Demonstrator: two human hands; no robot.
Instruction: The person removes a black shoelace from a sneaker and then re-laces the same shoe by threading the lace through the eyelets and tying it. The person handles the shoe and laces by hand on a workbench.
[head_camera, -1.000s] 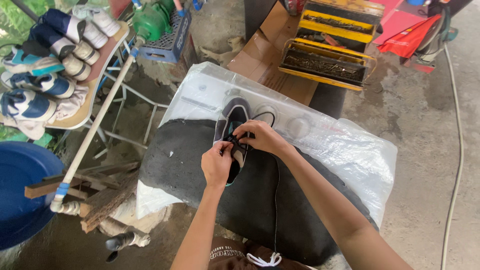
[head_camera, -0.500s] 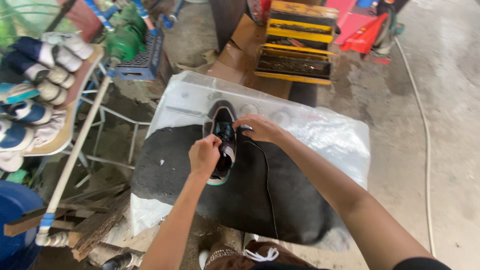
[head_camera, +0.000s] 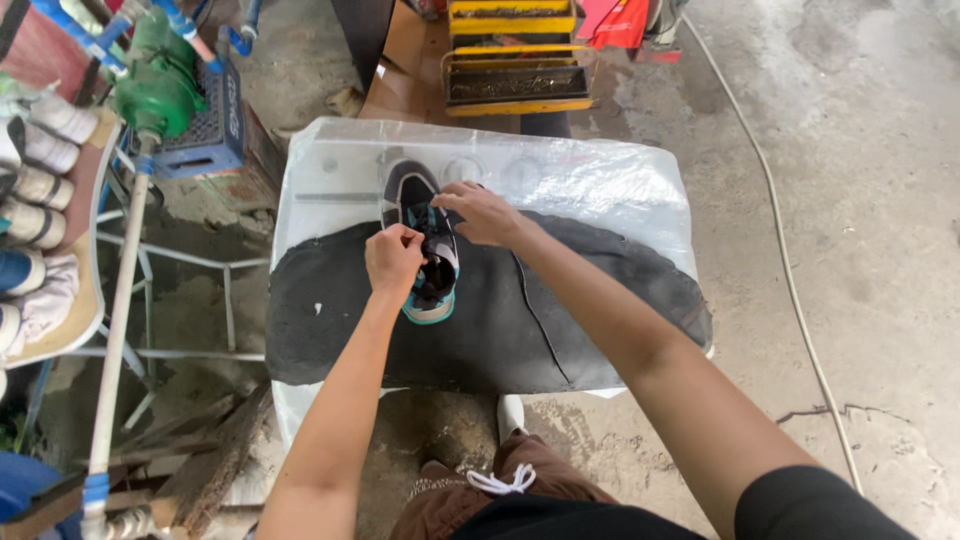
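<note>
A black sneaker (head_camera: 418, 200) with teal trim and a white edge lies toe-away on a dark rubber mat (head_camera: 600, 310). The mat covers a plastic-wrapped white table top (head_camera: 600, 180). My left hand (head_camera: 393, 258) is pinched shut over the shoe's tongue area, apparently on a black lace. My right hand (head_camera: 482, 213) rests on the shoe's right side with fingers curled at the eyelets. A thin black lace (head_camera: 535, 310) trails from the shoe across the mat toward me.
A yellow metal toolbox (head_camera: 515, 60) stands open beyond the table. At left are a blue crate (head_camera: 205, 125), a green pump (head_camera: 160, 85), white pipes (head_camera: 115, 330) and a rack of several shoes (head_camera: 35, 200). A cable (head_camera: 790, 280) runs over the concrete floor at right.
The view has shifted, so the table sits more centred. My hands stay on the shoe, and both have moved slightly toward its laces.
</note>
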